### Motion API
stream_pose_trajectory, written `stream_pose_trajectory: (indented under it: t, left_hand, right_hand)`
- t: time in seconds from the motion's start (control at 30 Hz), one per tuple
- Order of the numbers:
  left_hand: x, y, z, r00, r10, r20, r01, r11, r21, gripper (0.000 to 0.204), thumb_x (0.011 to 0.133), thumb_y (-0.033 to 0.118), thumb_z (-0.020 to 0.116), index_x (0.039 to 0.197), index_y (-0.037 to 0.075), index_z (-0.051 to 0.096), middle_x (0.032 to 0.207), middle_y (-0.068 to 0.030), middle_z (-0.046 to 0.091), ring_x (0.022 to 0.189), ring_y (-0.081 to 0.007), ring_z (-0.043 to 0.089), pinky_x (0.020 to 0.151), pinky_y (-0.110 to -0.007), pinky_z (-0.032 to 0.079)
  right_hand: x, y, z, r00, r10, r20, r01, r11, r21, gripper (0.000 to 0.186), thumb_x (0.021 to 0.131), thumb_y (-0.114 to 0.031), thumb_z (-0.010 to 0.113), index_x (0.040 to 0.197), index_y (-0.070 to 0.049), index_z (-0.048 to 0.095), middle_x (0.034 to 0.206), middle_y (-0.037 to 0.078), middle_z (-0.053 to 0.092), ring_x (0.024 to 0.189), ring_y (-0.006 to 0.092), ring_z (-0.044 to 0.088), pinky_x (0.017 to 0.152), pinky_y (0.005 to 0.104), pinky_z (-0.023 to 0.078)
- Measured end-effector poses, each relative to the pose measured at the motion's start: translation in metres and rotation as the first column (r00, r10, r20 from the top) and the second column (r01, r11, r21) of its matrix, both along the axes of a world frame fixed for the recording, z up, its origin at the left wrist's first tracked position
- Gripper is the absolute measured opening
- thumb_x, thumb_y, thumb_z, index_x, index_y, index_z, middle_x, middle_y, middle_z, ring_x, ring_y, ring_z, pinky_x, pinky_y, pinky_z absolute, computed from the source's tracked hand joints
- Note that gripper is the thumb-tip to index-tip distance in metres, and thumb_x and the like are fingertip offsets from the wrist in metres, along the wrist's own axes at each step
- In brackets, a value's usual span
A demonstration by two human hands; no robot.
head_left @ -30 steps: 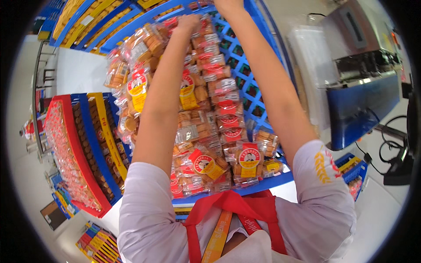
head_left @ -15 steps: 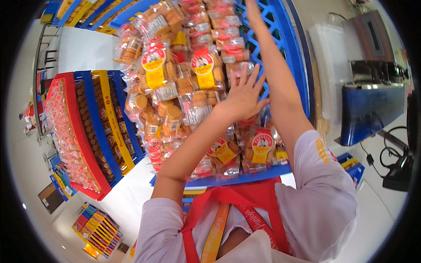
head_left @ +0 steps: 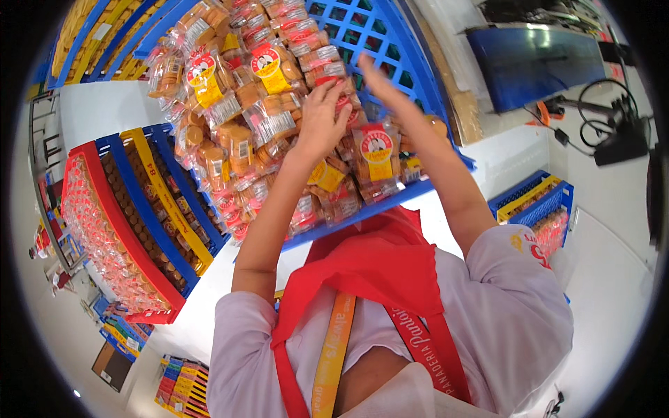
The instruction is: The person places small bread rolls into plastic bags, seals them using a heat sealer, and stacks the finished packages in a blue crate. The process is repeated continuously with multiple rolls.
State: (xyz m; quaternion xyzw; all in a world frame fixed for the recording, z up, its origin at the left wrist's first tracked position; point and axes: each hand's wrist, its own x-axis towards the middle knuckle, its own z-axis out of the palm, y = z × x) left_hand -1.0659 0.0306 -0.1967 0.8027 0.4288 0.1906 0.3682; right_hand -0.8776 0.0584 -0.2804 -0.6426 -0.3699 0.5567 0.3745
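Note:
A blue lattice crate point(head_left: 397, 66) is heaped with clear packs of round tan cookies point(head_left: 279, 115), many with red, white and yellow labels. My left hand point(head_left: 324, 118) rests on the packs near the row's right end, its fingers extended and slightly apart. Over the crate's uncovered lattice, close to the end of that row, is my right hand point(head_left: 378, 80). Motion smears its fingers, so their shape does not show. A labelled cookie pack point(head_left: 378, 153) lies below the two hands, near the crate's front edge.
On the left stand stacked red, blue and yellow crates point(head_left: 157, 188) filled with packed cookies. More crates point(head_left: 111, 42) sit at the far left. To the right are a dark blue machine panel point(head_left: 536, 63), a black device with cables point(head_left: 620, 132) and a smaller blue crate point(head_left: 533, 205).
My right hand has come back from the crate's far side toward my left hand. My left hand's fingers are less spread. The view has shifted, moving the crate up and left in it.

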Motion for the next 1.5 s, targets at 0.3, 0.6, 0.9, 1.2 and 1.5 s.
stream_pose_trajectory:
  t: [0.3,0.6,0.9,1.2,1.5]
  left_hand:
    - [0.019,-0.039,-0.010,0.917,-0.373,-0.142,0.344,0.919,-0.193,0.045,0.075,0.035,0.074,0.106,0.004,0.063,0.099,-0.0178,0.062,0.095,-0.0344,0.059,0.085,-0.042,0.046]
    - [-0.005,-0.011,0.014,0.953,-0.293,-0.071,0.281,0.949,-0.143,0.027,0.072,0.026,0.075,0.090,0.008,0.067,0.099,-0.0187,0.063,0.093,-0.0338,0.061,0.079,-0.038,0.049]
    - [0.077,-0.072,0.002,0.853,-0.486,-0.190,0.515,0.842,0.161,0.041,0.068,0.024,0.073,0.099,0.000,0.061,0.100,-0.0213,0.062,0.096,-0.0386,0.058,0.086,-0.046,0.046]
    - [0.102,-0.084,-0.014,0.990,-0.077,0.119,0.125,0.873,-0.471,0.050,0.077,0.020,0.065,0.119,0.003,0.047,0.104,-0.0201,0.061,0.097,-0.0303,0.062,0.082,-0.042,0.051]
    - [0.010,-0.012,0.050,0.462,0.717,0.522,0.534,0.245,-0.809,0.057,0.077,0.003,0.059,0.132,0.002,0.043,0.127,-0.0130,0.055,0.114,-0.0232,0.055,0.099,-0.039,0.044]
  right_hand:
    - [0.058,-0.100,-0.002,0.601,0.367,0.710,-0.425,0.899,-0.105,0.043,0.087,-0.033,0.058,0.125,-0.011,0.054,0.127,0.015,0.055,0.118,0.0348,0.051,0.094,0.0480,0.043]
    - [0.043,-0.118,0.023,0.253,0.621,0.742,-0.527,0.731,-0.433,0.046,0.076,-0.028,0.071,0.114,-0.008,0.052,0.106,0.019,0.064,0.104,0.0382,0.059,0.083,0.0465,0.050]
    - [0.069,-0.135,0.145,0.546,-0.301,0.782,0.020,0.938,0.347,0.058,0.067,-0.041,0.079,0.111,-0.010,0.057,0.093,0.016,0.069,0.086,0.0347,0.066,0.074,0.0436,0.051]
    - [0.076,-0.169,0.191,0.612,-0.552,0.566,0.123,0.774,0.621,0.046,0.067,-0.023,0.082,0.105,-0.008,0.060,0.088,0.012,0.069,0.077,0.0267,0.068,0.070,0.0353,0.052]
    - [0.060,-0.222,0.092,0.539,0.383,0.750,-0.419,0.894,-0.156,0.035,0.069,-0.024,0.077,0.099,-0.010,0.066,0.090,0.011,0.068,0.086,0.0281,0.065,0.073,0.0372,0.051]
